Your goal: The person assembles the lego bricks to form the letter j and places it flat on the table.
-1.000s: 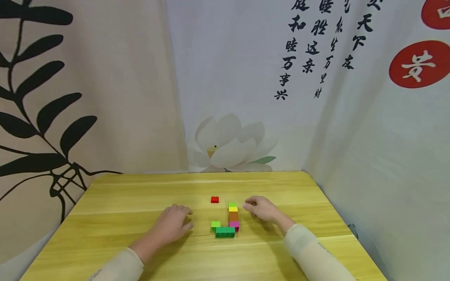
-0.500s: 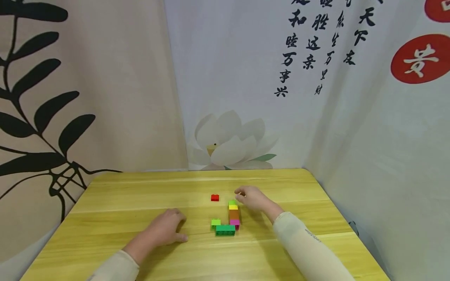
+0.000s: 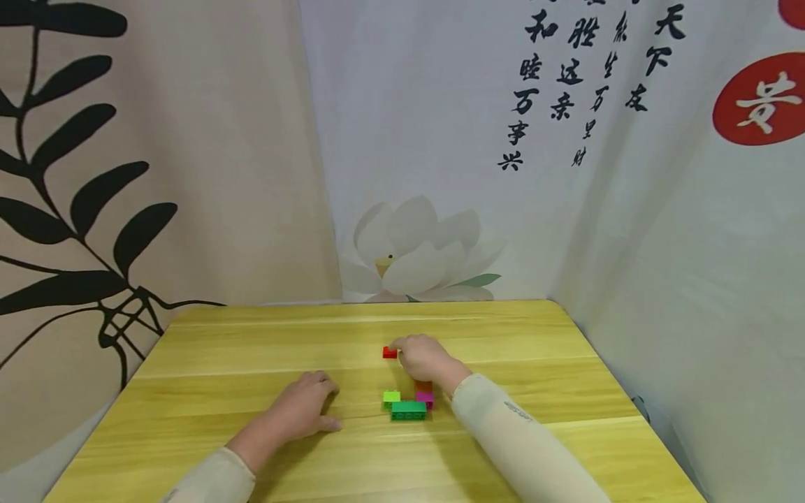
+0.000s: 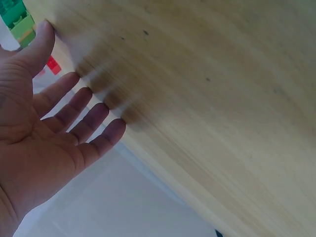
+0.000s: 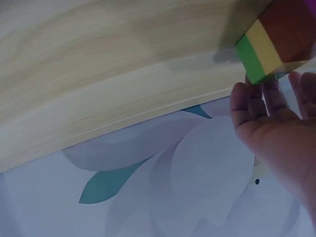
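A small red brick (image 3: 390, 353) lies on the wooden table (image 3: 207, 391). The right hand (image 3: 423, 356) reaches over to it from the right, fingertips at its right side; whether they touch it cannot be told. Nearer the person is a joined brick build with a dark green brick (image 3: 409, 411), a lime brick (image 3: 391, 397) and a magenta brick (image 3: 425, 399). Its brown brick (image 5: 286, 29), yellow brick (image 5: 265, 47) and light green brick (image 5: 251, 60) show in the right wrist view; the hand mostly hides these from the head camera. Left of the build, the left hand (image 3: 300, 406) holds nothing, fingers spread.
Behind the table hangs a pale cloth backdrop (image 3: 251, 175) printed with a plant, a flower and dark characters. Another white cloth (image 3: 679, 265) borders the right side. Bare wood (image 3: 503, 335) stretches right of the right hand.
The right hand has moved left and away from the person, from beside the build to the red brick. The left hand drew back slightly from the build and its fingers spread.
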Demonstrator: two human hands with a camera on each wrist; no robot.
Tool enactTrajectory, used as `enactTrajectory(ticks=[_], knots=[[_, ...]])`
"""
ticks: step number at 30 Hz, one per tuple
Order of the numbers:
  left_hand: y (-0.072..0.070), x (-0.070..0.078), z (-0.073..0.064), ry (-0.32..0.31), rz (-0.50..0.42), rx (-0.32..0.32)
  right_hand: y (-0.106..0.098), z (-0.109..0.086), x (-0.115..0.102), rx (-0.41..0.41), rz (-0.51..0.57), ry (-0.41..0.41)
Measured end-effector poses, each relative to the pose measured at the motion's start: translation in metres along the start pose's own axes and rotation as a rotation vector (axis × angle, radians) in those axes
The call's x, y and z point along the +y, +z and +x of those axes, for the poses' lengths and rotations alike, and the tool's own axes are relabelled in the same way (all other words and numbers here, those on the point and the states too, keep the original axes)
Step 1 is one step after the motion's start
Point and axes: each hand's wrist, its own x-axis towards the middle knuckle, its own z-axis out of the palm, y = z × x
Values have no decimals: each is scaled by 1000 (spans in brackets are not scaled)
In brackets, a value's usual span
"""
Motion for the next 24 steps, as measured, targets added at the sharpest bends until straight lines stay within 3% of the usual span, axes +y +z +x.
enactTrajectory(ticks=[8,16,24], knots=[[-2,2,-1,-1,-8,2,4,12,3,-49,-45,89],[-2,4,-1,-6,-23,-3,-7,0,35,-76,86,176],[0,3,0,-3,-11,23,-10,-19,56,-47,150,109]])
